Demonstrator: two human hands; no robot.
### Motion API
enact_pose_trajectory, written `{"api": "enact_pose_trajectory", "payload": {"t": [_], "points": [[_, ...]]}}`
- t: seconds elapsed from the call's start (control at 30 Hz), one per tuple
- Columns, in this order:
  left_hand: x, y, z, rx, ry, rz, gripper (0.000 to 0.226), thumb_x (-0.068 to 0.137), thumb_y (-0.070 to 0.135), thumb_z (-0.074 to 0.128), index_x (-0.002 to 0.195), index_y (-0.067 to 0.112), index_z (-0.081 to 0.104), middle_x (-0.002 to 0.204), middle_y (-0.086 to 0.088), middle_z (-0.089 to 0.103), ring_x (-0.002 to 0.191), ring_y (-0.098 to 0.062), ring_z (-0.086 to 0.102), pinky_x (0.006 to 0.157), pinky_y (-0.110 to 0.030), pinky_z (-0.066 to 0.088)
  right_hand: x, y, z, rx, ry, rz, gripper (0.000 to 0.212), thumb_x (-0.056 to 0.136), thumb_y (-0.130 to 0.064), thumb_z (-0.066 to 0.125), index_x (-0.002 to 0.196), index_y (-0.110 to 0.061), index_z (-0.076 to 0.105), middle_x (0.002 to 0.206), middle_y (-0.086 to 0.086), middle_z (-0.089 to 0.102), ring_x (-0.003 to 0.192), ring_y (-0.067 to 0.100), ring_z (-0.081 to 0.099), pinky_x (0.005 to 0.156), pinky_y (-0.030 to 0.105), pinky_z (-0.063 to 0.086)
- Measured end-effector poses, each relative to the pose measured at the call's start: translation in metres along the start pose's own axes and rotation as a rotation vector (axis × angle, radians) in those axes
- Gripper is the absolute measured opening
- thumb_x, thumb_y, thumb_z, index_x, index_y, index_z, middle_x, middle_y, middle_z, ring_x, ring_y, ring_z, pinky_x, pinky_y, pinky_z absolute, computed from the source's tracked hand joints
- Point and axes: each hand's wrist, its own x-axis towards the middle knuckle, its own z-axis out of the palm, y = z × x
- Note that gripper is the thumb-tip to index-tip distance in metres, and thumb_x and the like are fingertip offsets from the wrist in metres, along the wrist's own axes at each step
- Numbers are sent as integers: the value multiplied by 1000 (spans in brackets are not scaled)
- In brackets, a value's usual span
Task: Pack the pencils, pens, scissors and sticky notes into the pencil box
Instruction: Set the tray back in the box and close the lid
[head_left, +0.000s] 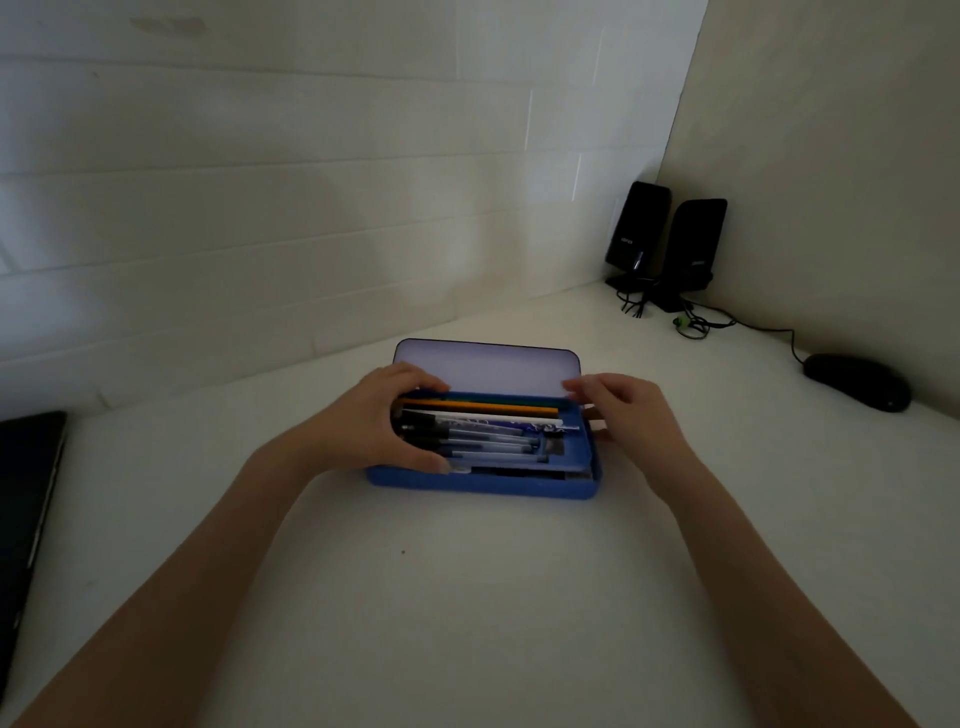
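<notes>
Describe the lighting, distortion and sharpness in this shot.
Head view: dim and underexposed, brightest on the open lid of the pencil box; wide-angle bending curves the wall lines; soft throughout, so the pens blur together; both the left hand and right hand look slightly smeared.

Two bare forearms, no sleeves, left hand (387, 415), right hand (631, 410), no rings visible

Nothing can be read for certain. Each of the two black speakers (667, 241) carries a small pale logo, too blurred to make out. One pen (498, 427) bears an illegible printed pattern.
</notes>
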Motion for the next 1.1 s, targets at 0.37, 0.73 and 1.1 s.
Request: {"api": "enact_pose_trajectory", "payload": {"t": [0.37, 0.73, 1.1], "points": [[1, 1, 7, -83, -173, -43, 93, 47, 55, 79, 130, 34, 43, 123, 17, 47, 113, -2, 47, 98, -18, 39, 0, 4, 10, -425, -17, -244, 18, 90, -11, 56, 94, -17, 72, 94, -2, 59, 76, 4, 50, 64, 6, 38], [1, 18, 14, 73, -194, -25, 92, 47, 60, 77, 126, 29, 43, 118, 9, 47, 109, -8, 45, 96, -23, 40, 6, 8, -2, -363, -174, -240, 21, 90, -10, 53, 82, -23, 68, 83, -9, 66, 83, 12, 59, 68, 13, 40], [-7, -4, -21, -435, -37, -147, 29, 81, -2, 63, 102, 17, 70, 98, 0, 75, 97, -12, 68, 83, -17, 53, -1, -3, -34, -425, -327, -172, 12, 86, -19, 64, 95, -25, 68, 97, -10, 67, 86, 10, 62, 66, 10, 47]]}}
